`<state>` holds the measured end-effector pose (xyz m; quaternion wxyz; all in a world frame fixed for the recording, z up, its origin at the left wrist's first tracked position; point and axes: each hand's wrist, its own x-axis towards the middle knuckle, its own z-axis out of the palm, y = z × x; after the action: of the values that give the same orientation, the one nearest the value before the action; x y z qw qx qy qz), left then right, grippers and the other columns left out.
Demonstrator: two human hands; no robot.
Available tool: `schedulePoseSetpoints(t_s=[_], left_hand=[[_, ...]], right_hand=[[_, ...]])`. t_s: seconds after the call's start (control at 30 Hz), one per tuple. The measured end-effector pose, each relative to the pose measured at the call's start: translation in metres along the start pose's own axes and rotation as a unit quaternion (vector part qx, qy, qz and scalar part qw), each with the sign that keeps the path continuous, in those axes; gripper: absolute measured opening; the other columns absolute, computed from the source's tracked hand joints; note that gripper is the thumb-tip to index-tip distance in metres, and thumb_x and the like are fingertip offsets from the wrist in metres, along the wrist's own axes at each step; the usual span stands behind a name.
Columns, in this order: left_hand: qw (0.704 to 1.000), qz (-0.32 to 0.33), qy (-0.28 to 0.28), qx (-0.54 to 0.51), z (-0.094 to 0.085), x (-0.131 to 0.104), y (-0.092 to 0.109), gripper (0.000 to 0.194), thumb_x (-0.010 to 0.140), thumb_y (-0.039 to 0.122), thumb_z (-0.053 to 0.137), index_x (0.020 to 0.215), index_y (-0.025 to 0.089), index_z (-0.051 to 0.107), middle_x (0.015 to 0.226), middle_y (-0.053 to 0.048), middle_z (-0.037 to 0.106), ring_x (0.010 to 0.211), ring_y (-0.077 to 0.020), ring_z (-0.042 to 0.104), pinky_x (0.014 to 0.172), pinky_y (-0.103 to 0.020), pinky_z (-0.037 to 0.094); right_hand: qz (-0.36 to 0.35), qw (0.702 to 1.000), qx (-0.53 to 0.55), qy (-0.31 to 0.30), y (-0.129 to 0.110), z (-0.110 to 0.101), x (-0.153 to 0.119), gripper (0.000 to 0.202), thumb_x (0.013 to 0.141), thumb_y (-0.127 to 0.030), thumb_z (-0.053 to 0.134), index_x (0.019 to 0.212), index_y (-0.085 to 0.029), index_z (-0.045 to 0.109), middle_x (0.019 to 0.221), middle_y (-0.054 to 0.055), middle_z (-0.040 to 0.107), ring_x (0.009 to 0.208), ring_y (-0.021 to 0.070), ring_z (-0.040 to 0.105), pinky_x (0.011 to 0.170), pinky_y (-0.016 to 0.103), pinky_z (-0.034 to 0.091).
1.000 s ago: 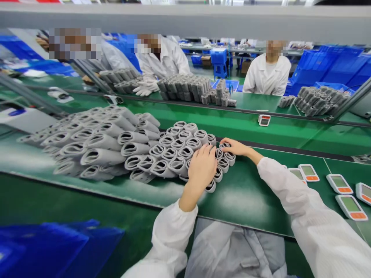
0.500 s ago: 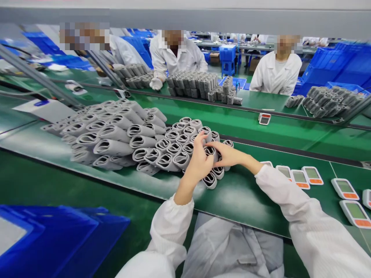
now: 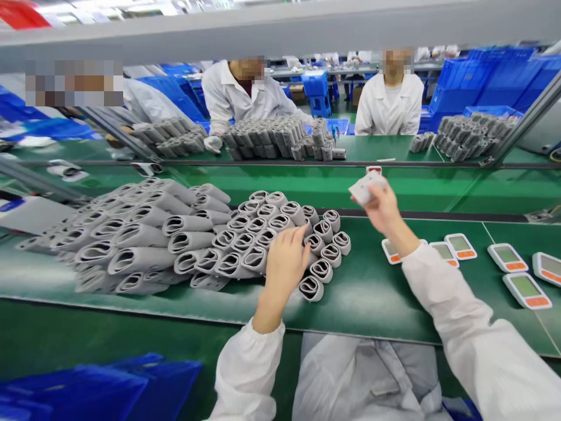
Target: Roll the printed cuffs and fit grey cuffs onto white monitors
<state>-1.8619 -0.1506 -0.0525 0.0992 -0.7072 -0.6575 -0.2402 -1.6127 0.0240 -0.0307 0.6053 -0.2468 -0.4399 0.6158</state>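
Rolled grey cuffs [image 3: 243, 242] are stacked in a large pile on the green bench, their open ends facing me. My left hand [image 3: 287, 257] rests against the right part of this pile, its fingers together over the rolls; what it may hold is hidden. Out over the bench, my right hand [image 3: 382, 202] grips a small pale grey piece [image 3: 366, 186], raised in front of the far green strip. Below and right of that hand lie several white and orange devices with screens [image 3: 460, 246].
Across the bench, people in white coats [image 3: 390, 108] sit behind more stacks of grey rolls [image 3: 267, 137]. A grey metal bar [image 3: 280, 29] crosses overhead. Blue crates [image 3: 100, 389] stand at the lower left. A slanted post [image 3: 528, 117] rises at right.
My right hand has moved away from my left hand, to the right and up, and now holds the pale piece. My left hand has shifted slightly left and down. The view has turned.
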Motion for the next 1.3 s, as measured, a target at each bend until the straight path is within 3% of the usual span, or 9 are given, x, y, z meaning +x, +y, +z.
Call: schedulePoseSetpoints(t_s=[0.13, 0.27, 0.37, 0.5, 0.7, 0.8, 0.93, 1.13, 1.3], left_hand=[[0.998, 0.034, 0.047, 0.004, -0.020, 0.002, 0.009, 0.040, 0.104, 0.029, 0.069, 0.143, 0.023, 0.071, 0.161, -0.020, 0.066, 0.159, -0.0489, 0.049, 0.121, -0.069, 0.039], [0.974, 0.088, 0.179, -0.110, -0.024, 0.008, 0.072, 0.036, 0.099, 0.030, 0.077, 0.135, 0.025, 0.071, 0.146, -0.015, 0.072, 0.148, -0.0398, 0.059, 0.126, -0.062, 0.040], [0.960, 0.123, 0.004, -0.250, 0.013, 0.013, 0.147, 0.044, 0.103, 0.031, 0.072, 0.145, 0.021, 0.065, 0.147, -0.016, 0.071, 0.140, -0.0323, 0.065, 0.124, -0.052, 0.050], [0.914, -0.023, -0.239, -0.328, 0.090, 0.026, 0.209, 0.104, 0.068, 0.031, 0.106, 0.160, 0.018, 0.060, 0.175, -0.028, 0.046, 0.164, -0.0564, 0.036, 0.133, -0.079, 0.031], [0.847, -0.111, -0.223, -0.470, 0.134, 0.035, 0.199, 0.067, 0.108, 0.052, 0.065, 0.168, 0.025, 0.051, 0.147, -0.019, 0.069, 0.140, -0.0369, 0.066, 0.124, -0.061, 0.051], [0.738, -0.173, -0.207, -0.618, 0.128, 0.034, 0.196, 0.068, 0.117, 0.065, 0.016, 0.175, 0.035, 0.034, 0.149, -0.016, 0.070, 0.118, -0.0291, 0.078, 0.098, -0.050, 0.067], [0.529, -0.249, -0.102, -0.805, 0.126, 0.031, 0.191, 0.066, 0.109, 0.072, 0.054, 0.167, 0.043, 0.042, 0.160, -0.010, 0.064, 0.129, -0.0288, 0.074, 0.096, -0.043, 0.066], [0.689, -0.108, -0.051, -0.715, 0.138, 0.026, 0.160, 0.091, 0.089, 0.085, 0.076, 0.155, 0.026, 0.057, 0.169, -0.018, 0.054, 0.154, -0.0363, 0.057, 0.126, -0.047, 0.051], [0.666, -0.108, -0.073, -0.735, 0.145, 0.024, 0.152, 0.088, 0.095, 0.085, 0.069, 0.157, 0.024, 0.055, 0.157, -0.017, 0.064, 0.141, -0.0327, 0.066, 0.122, -0.045, 0.052]], right_hand=[[0.004, 0.997, 0.071, 0.027, -0.059, -0.071, -0.025, 0.069, 0.072, -0.036, 0.099, 0.126, -0.040, 0.057, 0.127, -0.003, 0.078, 0.120, 0.0278, 0.076, 0.088, 0.049, 0.073], [0.034, 0.996, 0.073, 0.050, -0.081, -0.122, -0.074, 0.061, 0.074, -0.044, 0.100, 0.122, -0.038, 0.063, 0.127, 0.000, 0.081, 0.122, 0.0286, 0.077, 0.090, 0.044, 0.072], [0.066, 0.988, 0.104, 0.097, -0.074, -0.145, -0.100, 0.051, 0.077, -0.062, 0.096, 0.108, -0.032, 0.068, 0.117, 0.004, 0.083, 0.116, 0.0290, 0.079, 0.087, 0.043, 0.071], [0.101, 0.977, 0.119, 0.147, -0.056, -0.159, -0.109, 0.048, 0.071, -0.056, 0.100, 0.098, -0.031, 0.068, 0.111, 0.004, 0.085, 0.112, 0.0292, 0.080, 0.098, 0.049, 0.070], [0.008, 0.983, 0.102, 0.152, -0.033, -0.135, -0.111, 0.043, 0.081, -0.059, 0.084, 0.113, -0.030, 0.078, 0.120, 0.006, 0.085, 0.132, 0.0303, 0.075, 0.125, 0.053, 0.056], [-0.069, 0.992, -0.047, 0.096, -0.026, -0.120, -0.119, 0.050, 0.084, -0.063, 0.083, 0.124, -0.033, 0.080, 0.143, 0.006, 0.079, 0.146, 0.0339, 0.067, 0.134, 0.059, 0.046], [-0.033, 0.955, -0.294, -0.016, -0.022, -0.117, -0.130, 0.071, 0.072, -0.059, 0.099, 0.135, -0.032, 0.080, 0.160, 0.011, 0.065, 0.158, 0.0387, 0.052, 0.140, 0.061, 0.034], [0.143, 0.981, -0.131, 0.017, -0.011, -0.112, -0.137, 0.063, 0.081, -0.057, 0.095, 0.135, -0.038, 0.068, 0.131, 0.002, 0.075, 0.106, 0.0235, 0.074, 0.082, 0.038, 0.067], [0.200, 0.977, -0.075, 0.011, -0.006, -0.105, -0.138, 0.062, 0.074, -0.052, 0.101, 0.125, -0.026, 0.076, 0.121, 0.007, 0.083, 0.108, 0.0244, 0.077, 0.100, 0.041, 0.065]])
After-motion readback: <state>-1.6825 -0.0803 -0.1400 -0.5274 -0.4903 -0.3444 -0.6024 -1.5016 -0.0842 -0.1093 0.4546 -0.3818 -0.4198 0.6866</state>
